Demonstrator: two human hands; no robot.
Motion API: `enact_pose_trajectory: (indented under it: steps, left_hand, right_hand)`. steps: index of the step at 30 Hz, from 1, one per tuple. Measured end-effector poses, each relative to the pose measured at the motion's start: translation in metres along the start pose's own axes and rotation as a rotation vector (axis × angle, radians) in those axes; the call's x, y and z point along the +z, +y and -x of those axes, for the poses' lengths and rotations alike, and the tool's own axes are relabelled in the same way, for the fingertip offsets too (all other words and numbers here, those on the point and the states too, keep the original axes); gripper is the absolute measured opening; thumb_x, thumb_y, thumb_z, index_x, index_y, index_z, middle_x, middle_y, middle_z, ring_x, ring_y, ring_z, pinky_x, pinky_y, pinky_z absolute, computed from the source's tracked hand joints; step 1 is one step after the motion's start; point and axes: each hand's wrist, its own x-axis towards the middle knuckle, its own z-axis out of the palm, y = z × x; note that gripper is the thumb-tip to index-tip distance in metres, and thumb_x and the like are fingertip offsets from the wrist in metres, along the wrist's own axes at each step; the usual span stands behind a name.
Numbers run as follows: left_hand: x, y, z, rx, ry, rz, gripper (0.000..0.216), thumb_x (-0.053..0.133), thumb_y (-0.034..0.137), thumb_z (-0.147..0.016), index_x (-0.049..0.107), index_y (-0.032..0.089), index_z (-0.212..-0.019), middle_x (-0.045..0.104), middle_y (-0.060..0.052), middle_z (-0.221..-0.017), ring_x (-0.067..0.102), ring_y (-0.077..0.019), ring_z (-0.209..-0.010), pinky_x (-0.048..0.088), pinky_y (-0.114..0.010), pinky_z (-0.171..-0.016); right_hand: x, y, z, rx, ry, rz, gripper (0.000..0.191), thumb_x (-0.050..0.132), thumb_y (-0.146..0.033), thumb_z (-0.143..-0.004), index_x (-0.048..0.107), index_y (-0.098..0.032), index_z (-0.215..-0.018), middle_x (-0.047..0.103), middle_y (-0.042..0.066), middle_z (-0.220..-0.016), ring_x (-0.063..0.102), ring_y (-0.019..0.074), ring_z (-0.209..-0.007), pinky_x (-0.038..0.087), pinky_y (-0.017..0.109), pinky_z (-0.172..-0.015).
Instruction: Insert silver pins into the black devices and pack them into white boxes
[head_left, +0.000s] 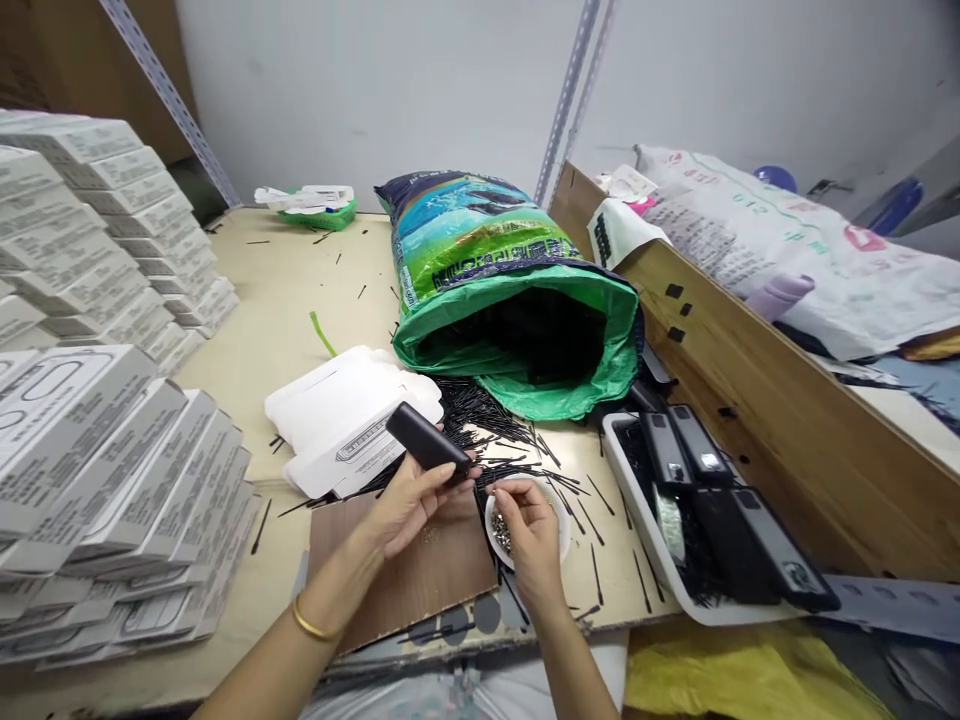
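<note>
Case (pixel 426 438): black, tilted, up in the left hand near the white cartons (pixel 337 400).
Left hand (pixel 403 508): fingers curled around the case's lower end, thumb on top.
Right hand (pixel 534 530): at the bowl (pixel 562 540) of metal bits (pixel 500 532), thumb and fingertips drawn together; cannot tell whether they pinch anything.
Sticks (pixel 466 408): black, strewn before the sack (pixel 495 265).

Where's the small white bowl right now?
In the head view, the small white bowl is low, just right of centre, partly hidden by the right hand, between the brown board and the white tray.
</note>
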Motion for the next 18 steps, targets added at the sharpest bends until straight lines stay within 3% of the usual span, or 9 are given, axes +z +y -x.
enact_pose_trajectory:
  steps: [3, 7, 18]
  left_hand:
    - [0.009, 0.001, 0.013, 0.000, 0.119, 0.227, 0.027, 0.054, 0.022, -0.091, 0.049, 0.013, -0.116, 0.062, -0.014, -0.113, 0.063, -0.0266, -0.104, 0.051, -0.045, -0.093]
    - [0.019, 0.000, 0.019, -0.046, 0.263, 0.348, 0.020, 0.043, 0.019, -0.096, 0.054, 0.007, -0.107, 0.063, -0.018, -0.111, 0.063, -0.0239, -0.104, 0.052, -0.040, -0.093]
    - [0.023, -0.012, 0.024, -0.072, 0.281, 0.372, 0.025, 0.043, 0.021, -0.096, 0.054, 0.005, -0.111, 0.063, -0.019, -0.112, 0.064, -0.0218, -0.104, 0.055, -0.035, -0.089]
  right_hand:
    - [0.014, -0.002, 0.007, -0.166, 0.021, 0.148, 0.018, 0.057, -0.033, -0.088, 0.059, -0.016, -0.089, 0.060, 0.005, -0.090, 0.056, 0.0160, -0.088, 0.044, 0.030, -0.082]
    - [0.021, -0.003, 0.015, -0.354, 0.081, 0.293, 0.014, 0.053, -0.028, -0.091, 0.059, -0.016, -0.087, 0.056, 0.006, -0.090, 0.055, 0.0163, -0.088, 0.044, 0.032, -0.082]
    - [0.022, -0.001, 0.016, -0.608, 0.126, 0.443, 0.009, 0.050, -0.014, -0.091, 0.058, -0.018, -0.088, 0.056, 0.005, -0.089, 0.055, 0.0155, -0.087, 0.046, 0.032, -0.079]
